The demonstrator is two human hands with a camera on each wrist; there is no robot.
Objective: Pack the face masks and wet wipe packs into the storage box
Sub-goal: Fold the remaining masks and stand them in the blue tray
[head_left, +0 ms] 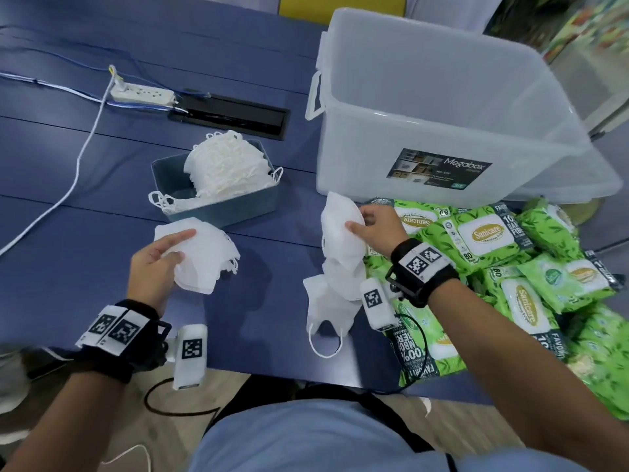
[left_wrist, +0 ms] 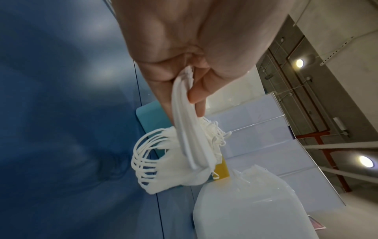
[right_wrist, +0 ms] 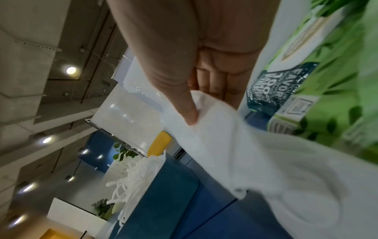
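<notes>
My left hand (head_left: 160, 257) pinches a stack of white face masks (head_left: 200, 255) above the blue table; in the left wrist view the same stack of masks (left_wrist: 184, 145) hangs from thumb and fingers, ear loops dangling. My right hand (head_left: 372, 226) grips another bunch of white masks (head_left: 340, 247), seen as white cloth (right_wrist: 235, 145) under the thumb (right_wrist: 184, 100); its lower masks trail down to the table. The clear storage box (head_left: 442, 107) stands open at the back right, nothing visible inside. Green wet wipe packs (head_left: 490, 240) lie heaped in front of it, right of my right hand.
A small blue bin (head_left: 224, 199) holding more white masks (head_left: 224, 168) sits centre-left. A white power strip (head_left: 141, 93) with cables and a black cable slot (head_left: 231, 115) lie behind it. The table's near edge runs just in front of my torso.
</notes>
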